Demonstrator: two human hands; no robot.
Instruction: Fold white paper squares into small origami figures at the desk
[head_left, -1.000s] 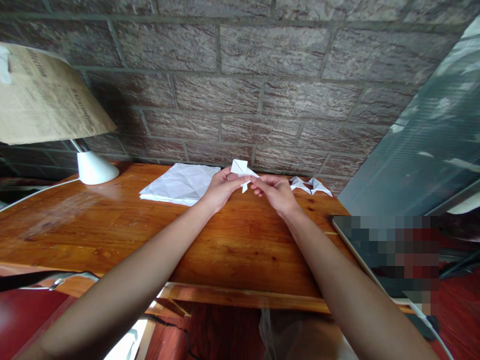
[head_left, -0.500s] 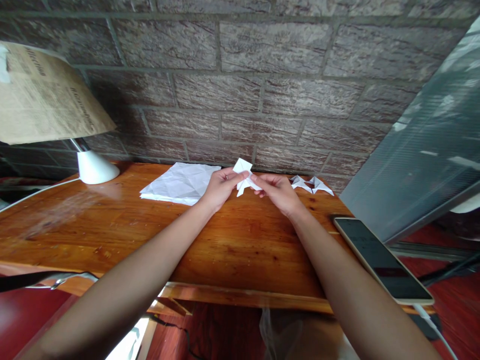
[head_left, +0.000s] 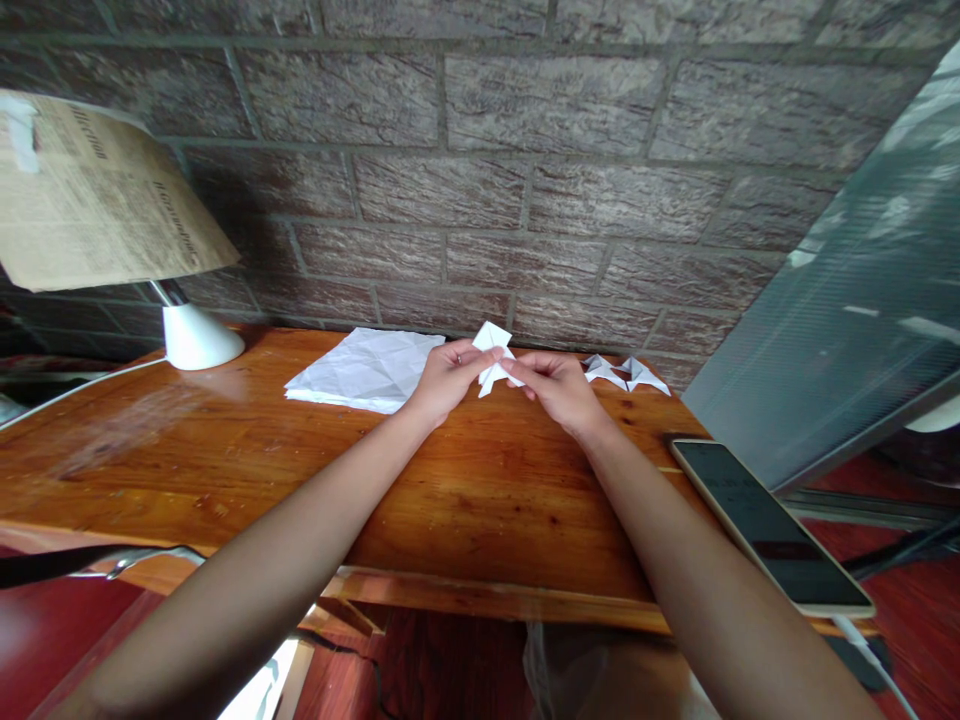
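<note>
A small folded white paper figure [head_left: 491, 353] is held just above the far part of the wooden table [head_left: 225, 460]. My left hand [head_left: 442, 385] pinches its left side with thumb and fingers closed. My right hand [head_left: 555, 390] pinches its right side, fingers closed too. Both arms reach out over the table from the near edge.
A stack of creased white paper sheets [head_left: 364, 370] lies left of my hands. Folded paper figures [head_left: 626, 373] sit to the right by the brick wall. A phone [head_left: 769, 525] lies at the table's right edge. A lamp with a white base [head_left: 199, 340] stands far left.
The paper figure has been turned and drawn slightly lower between my fingers. Both hands stay in nearly the same place.
</note>
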